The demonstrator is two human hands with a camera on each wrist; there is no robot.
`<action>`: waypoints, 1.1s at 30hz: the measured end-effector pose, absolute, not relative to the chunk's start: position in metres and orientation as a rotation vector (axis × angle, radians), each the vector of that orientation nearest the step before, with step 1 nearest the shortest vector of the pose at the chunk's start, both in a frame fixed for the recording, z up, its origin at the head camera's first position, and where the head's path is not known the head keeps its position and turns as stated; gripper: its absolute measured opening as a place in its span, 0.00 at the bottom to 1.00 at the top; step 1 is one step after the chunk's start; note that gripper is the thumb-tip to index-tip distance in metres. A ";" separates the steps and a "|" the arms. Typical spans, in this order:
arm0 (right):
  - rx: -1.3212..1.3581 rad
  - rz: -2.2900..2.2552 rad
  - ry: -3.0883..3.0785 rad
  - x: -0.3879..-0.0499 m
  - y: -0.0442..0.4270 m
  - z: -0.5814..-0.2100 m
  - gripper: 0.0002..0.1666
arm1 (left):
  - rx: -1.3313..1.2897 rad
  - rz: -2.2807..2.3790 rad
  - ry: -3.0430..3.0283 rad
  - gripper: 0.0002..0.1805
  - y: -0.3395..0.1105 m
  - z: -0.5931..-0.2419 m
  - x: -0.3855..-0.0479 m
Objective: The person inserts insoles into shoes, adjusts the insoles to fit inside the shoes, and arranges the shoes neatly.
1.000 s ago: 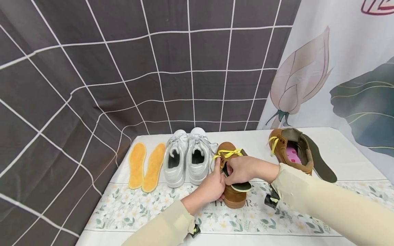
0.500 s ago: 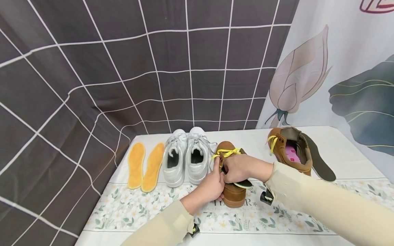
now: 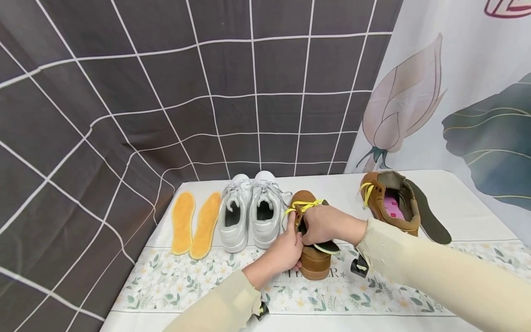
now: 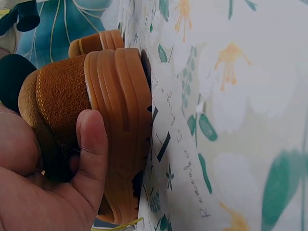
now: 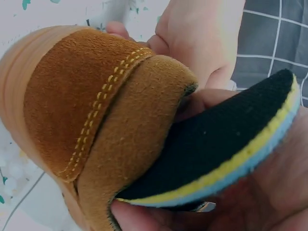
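Observation:
A brown suede shoe (image 3: 315, 269) with yellow laces stands on the tablecloth, toe pointing away. My left hand (image 3: 285, 251) grips its left side; in the left wrist view the thumb (image 4: 92, 137) lies against the shoe's sole edge (image 4: 120, 91). Over the shoe's opening, my right hand (image 3: 329, 223) holds a dark insole (image 3: 328, 247). Its front part is hidden inside the shoe and its heel end sticks up out of the collar. The right wrist view shows this insole (image 5: 231, 134) edged in yellow and light blue, with fingers on both sides of it.
Left of the shoe stand two white sneakers (image 3: 265, 230). Two orange insoles (image 3: 182, 223) lie farther left. At right sits the other brown shoe (image 3: 375, 203), pink inside, with a dark insole (image 3: 433, 221) beside it. A dark gridded curtain (image 3: 232, 115) hangs behind.
My right hand has shifted slightly left and the insole's heel end has tilted and risen a little. My left hand keeps its grip on the shoe.

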State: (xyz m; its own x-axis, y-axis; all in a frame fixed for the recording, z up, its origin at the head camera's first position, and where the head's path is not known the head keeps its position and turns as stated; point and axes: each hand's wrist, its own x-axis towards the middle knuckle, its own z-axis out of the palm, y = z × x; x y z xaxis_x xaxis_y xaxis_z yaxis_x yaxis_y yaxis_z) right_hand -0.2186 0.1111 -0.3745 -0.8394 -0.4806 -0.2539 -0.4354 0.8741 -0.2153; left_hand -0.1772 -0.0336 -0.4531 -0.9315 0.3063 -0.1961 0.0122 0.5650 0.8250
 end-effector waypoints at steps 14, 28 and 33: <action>-0.664 -0.293 2.966 -0.220 0.105 -0.393 0.13 | 0.261 1.336 2.460 0.38 -0.038 -0.456 -0.178; -0.869 -0.394 2.644 -0.204 0.134 -0.379 0.14 | 0.264 1.353 2.475 0.37 -0.034 -0.455 -0.178; -1.052 -0.392 2.495 -0.203 0.154 -0.369 0.21 | 0.258 1.365 2.446 0.37 -0.034 -0.454 -0.179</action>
